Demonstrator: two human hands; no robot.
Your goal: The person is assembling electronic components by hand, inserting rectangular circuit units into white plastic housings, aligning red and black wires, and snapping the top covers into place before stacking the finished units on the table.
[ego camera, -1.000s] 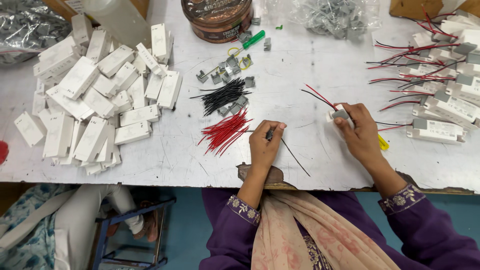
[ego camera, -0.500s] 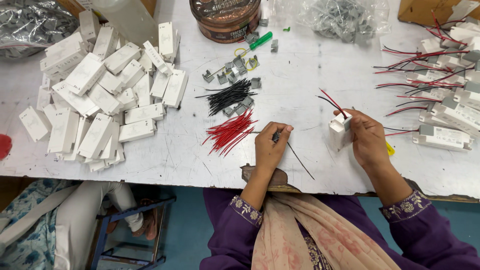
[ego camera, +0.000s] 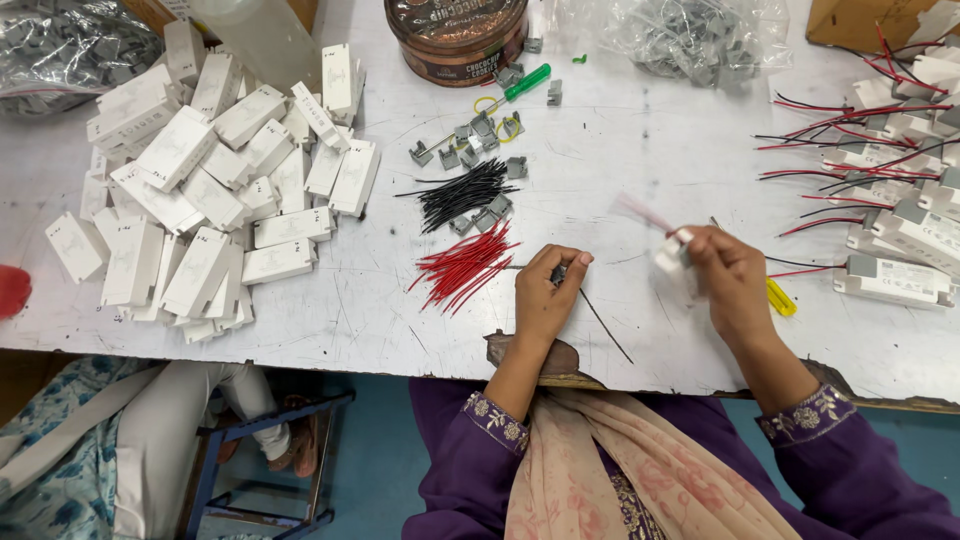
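Observation:
My left hand (ego camera: 547, 293) rests on the white table (ego camera: 640, 170), its fingers pinched on a small grey connector with a black wire (ego camera: 604, 324) trailing toward the table's front edge. My right hand (ego camera: 727, 272) is lifted a little above the table and grips a small white module (ego camera: 670, 250) with a red wire (ego camera: 640, 212) sticking out of it; both are motion-blurred. A bundle of short red wires (ego camera: 464, 268) lies just left of my left hand. A bundle of short black wires (ego camera: 462, 194) lies behind the red one.
A heap of white rectangular boxes (ego camera: 210, 180) covers the left of the table. Wired white modules (ego camera: 890, 180) pile up at the right. Grey clips (ego camera: 470, 135), a green screwdriver (ego camera: 524, 83), a round brown tin (ego camera: 457, 35), bags of grey parts (ego camera: 690, 35) and a yellow tool (ego camera: 780, 297) lie around.
My right hand has lifted the white module with its red wire and swung it left toward my left hand. My left hand stays on the connector and black wire.

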